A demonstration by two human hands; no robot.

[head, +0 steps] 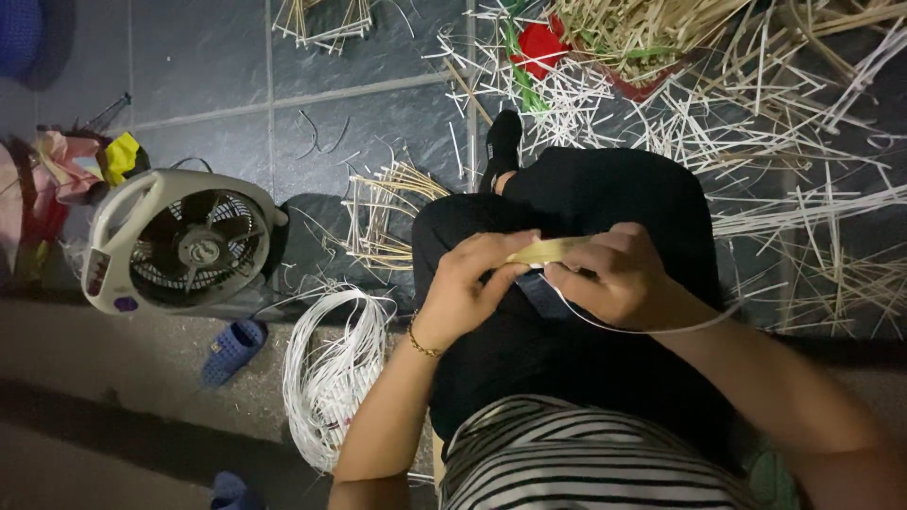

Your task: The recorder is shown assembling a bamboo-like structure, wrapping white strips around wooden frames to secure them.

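Bamboo strip (546, 250) over lap, in grip of left hand (470, 283) and right hand (609, 276); white fan (179, 243) left.

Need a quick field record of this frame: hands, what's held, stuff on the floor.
left hand: grips the near end of a flat pale strip
right hand: grip on the strip's other end; a thin white strand trails from it
lap: black trousers
floor left: white box fan, blue slipper
floor near the knee: coil of white strands
floor top right: scattered pale slivers, red container
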